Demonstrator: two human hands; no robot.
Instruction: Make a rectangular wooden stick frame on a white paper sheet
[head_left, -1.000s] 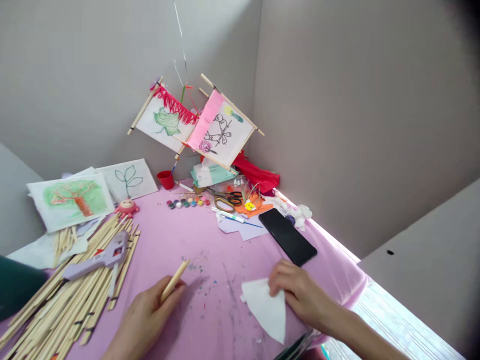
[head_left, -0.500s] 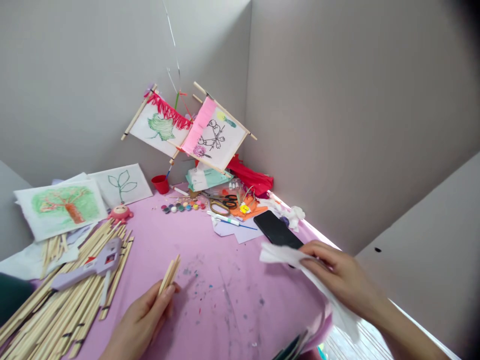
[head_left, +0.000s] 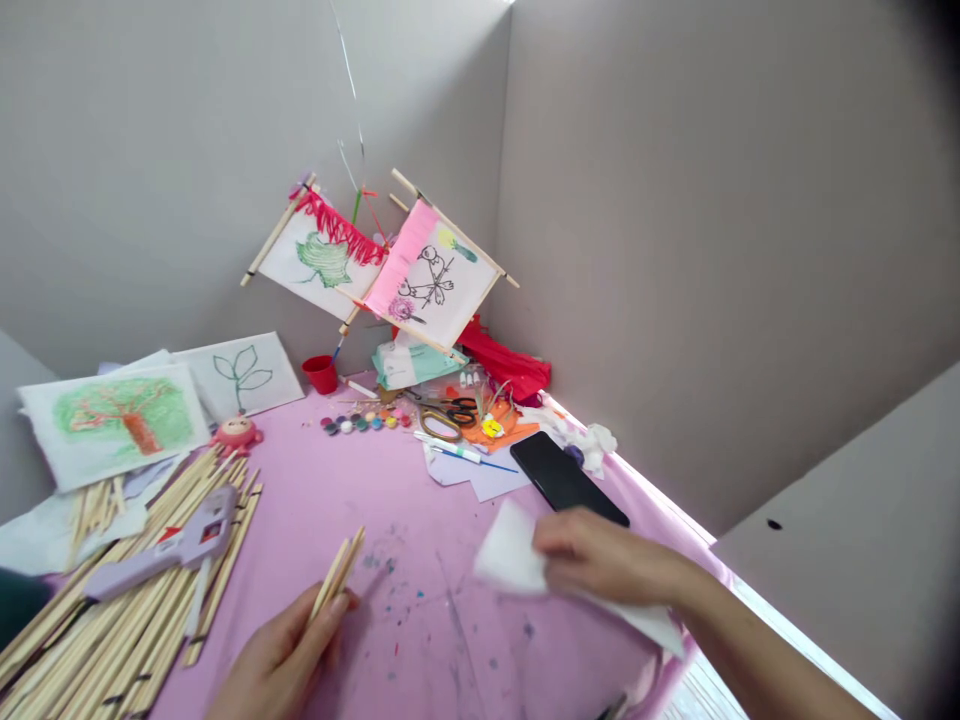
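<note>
My left hand (head_left: 296,645) is closed around a few thin wooden sticks (head_left: 339,568), their ends poking up past the thumb. Over the right part of the table, my right hand (head_left: 581,550) grips a white sheet (head_left: 510,550), a wipe or soft paper, which trails under the wrist. A black phone (head_left: 566,482) lies just beyond that hand. To the left of my left hand spreads a heap of wooden sticks (head_left: 127,640), several with black bands, and a lilac glue gun (head_left: 169,548) rests on top of it.
The pink tablecloth (head_left: 390,480) has paint specks. At the back stand a red cup (head_left: 320,374), paint pots (head_left: 364,423), scissors (head_left: 442,420) and a wipes pack (head_left: 412,362). Drawings on sticks (head_left: 442,280) hang above. A tree drawing (head_left: 124,420) leans at left beside a pink toy (head_left: 237,434).
My right hand has moved left and down with the white sheet, uncovering more of the phone. The left hand keeps its hold on the sticks, nearly still.
</note>
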